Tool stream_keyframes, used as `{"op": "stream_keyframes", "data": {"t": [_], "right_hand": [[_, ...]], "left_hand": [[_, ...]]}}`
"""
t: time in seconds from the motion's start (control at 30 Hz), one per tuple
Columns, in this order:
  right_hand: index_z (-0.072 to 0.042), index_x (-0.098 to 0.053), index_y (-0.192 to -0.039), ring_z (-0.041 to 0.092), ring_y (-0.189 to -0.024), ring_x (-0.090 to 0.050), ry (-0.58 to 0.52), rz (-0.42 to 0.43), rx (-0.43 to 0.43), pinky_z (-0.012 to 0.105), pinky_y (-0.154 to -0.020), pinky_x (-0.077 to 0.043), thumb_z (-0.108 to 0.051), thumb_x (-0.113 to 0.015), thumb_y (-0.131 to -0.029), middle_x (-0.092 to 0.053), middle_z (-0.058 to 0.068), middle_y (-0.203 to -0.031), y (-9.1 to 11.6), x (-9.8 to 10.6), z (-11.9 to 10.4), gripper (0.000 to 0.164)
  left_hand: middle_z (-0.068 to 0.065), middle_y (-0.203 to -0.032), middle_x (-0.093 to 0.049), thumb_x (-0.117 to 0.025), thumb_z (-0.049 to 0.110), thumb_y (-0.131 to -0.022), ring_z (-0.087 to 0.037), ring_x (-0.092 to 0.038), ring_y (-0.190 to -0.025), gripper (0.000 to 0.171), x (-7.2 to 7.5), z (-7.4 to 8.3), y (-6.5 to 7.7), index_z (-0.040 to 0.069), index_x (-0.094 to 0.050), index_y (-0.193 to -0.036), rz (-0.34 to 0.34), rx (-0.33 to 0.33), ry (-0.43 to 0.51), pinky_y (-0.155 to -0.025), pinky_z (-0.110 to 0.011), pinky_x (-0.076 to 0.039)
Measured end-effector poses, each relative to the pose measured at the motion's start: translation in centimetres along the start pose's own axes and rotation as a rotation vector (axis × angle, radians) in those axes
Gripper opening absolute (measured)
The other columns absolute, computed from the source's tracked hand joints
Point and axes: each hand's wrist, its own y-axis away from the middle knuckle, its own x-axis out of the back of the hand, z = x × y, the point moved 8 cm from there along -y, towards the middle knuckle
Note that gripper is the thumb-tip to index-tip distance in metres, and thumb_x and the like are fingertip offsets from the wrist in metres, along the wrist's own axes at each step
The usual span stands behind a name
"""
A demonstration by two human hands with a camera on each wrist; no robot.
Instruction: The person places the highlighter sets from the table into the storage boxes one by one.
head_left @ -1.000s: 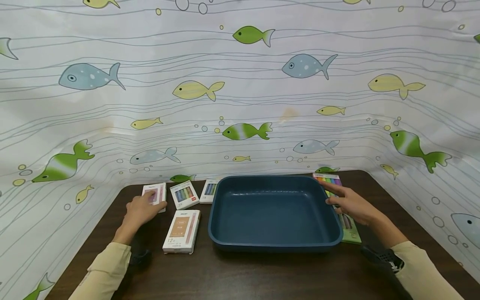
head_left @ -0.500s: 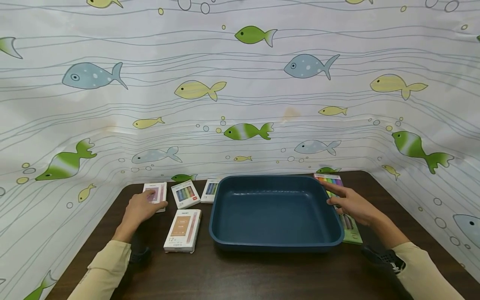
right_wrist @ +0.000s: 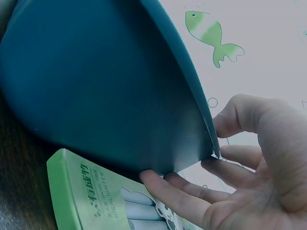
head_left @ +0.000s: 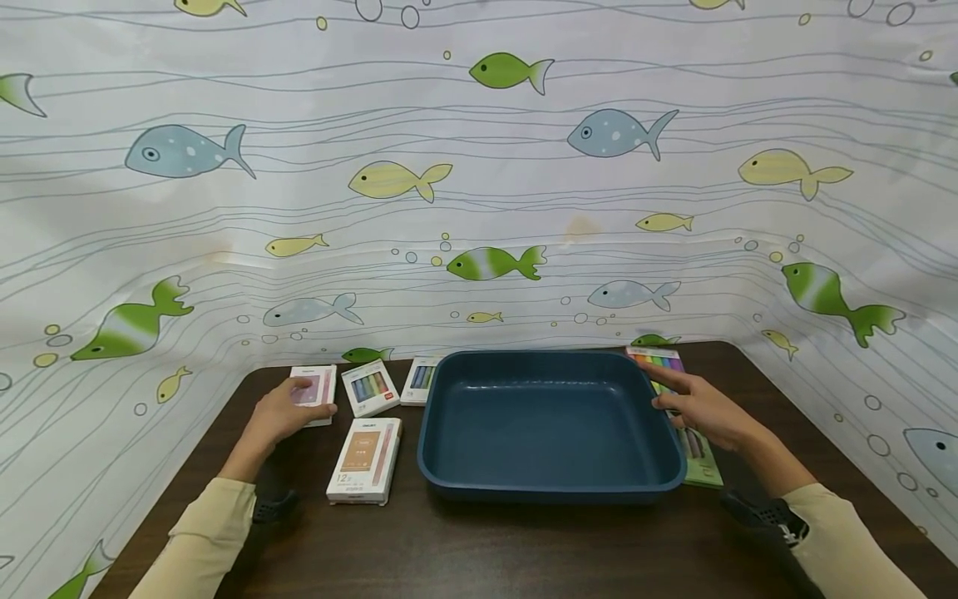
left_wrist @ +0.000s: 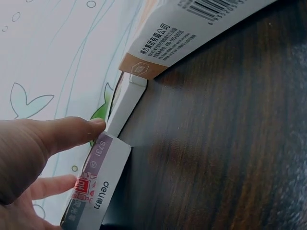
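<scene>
At the back left, my left hand (head_left: pixel 275 413) holds a flat white-and-pink Deli highlighter box (head_left: pixel 323 384). In the left wrist view the thumb (left_wrist: pixel 79 129) lies along the box's corner, and the other fingers reach to its opposite side. My right hand (head_left: pixel 707 408) grips the right rim of a blue rectangular tray (head_left: pixel 554 433); in the right wrist view its thumb (right_wrist: pixel 232 115) touches the rim while fingertips reach below, against the outer wall. Partly hidden beneath that hand lies a green highlighter pack (head_left: pixel 702 466), beside the tray.
A larger white-and-orange box (head_left: pixel 362 462) lies left of the tray. Behind it are two small white boxes, one (head_left: pixel 371 388) with coloured sticks in its window and another (head_left: pixel 419 381) against the tray. A fish-patterned sheet (head_left: pixel 479 208) encloses the dark wooden table (head_left: pixel 524 549).
The highlighter box has slid slightly to the right under my left hand, whose wrist has shifted a little left. My right hand and the tray stay where they were.
</scene>
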Motion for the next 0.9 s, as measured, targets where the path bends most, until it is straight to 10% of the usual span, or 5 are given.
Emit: {"op": "stream_keyframes", "data": {"t": [0.33, 0.57, 0.9], "right_hand": [[-0.013, -0.024, -0.164, 0.040, -0.119, -0.051, 0.023, 0.017, 0.003, 0.038, -0.068, -0.054, -0.014, -0.057, -0.105, -0.016, 0.024, -0.164, -0.2, 0.0, 0.1, 0.067], [-0.013, -0.023, -0.164, 0.041, -0.119, -0.050, 0.008, 0.009, 0.002, 0.041, -0.076, -0.056, -0.018, -0.053, -0.108, -0.020, 0.024, -0.162, 0.1, 0.1, -0.1, 0.064], [-0.014, -0.023, -0.164, 0.044, -0.124, -0.047, 0.017, 0.001, 0.003, 0.044, -0.079, -0.055, -0.022, -0.053, -0.108, -0.018, 0.023, -0.163, 0.2, 0.2, 0.1, 0.063]], "left_hand": [[-0.044, -0.137, -0.040, -0.081, 0.044, -0.085, -0.051, -0.048, -0.113, 0.089, 0.4, -0.5, 0.1, -0.010, -0.041, -0.143, 0.009, 0.004, 0.052, -0.091, -0.062, -0.043], [-0.033, -0.123, -0.045, -0.055, 0.020, -0.101, -0.033, -0.058, -0.092, 0.058, 0.1, -1.2, 0.1, -0.009, -0.038, -0.148, -0.044, 0.081, 0.341, -0.072, -0.041, -0.060], [-0.030, -0.119, -0.048, -0.041, 0.013, -0.104, -0.025, -0.060, -0.086, 0.052, 0.3, -1.3, 0.1, -0.010, -0.035, -0.150, -0.078, 0.091, 0.436, -0.071, -0.040, -0.060]]}}
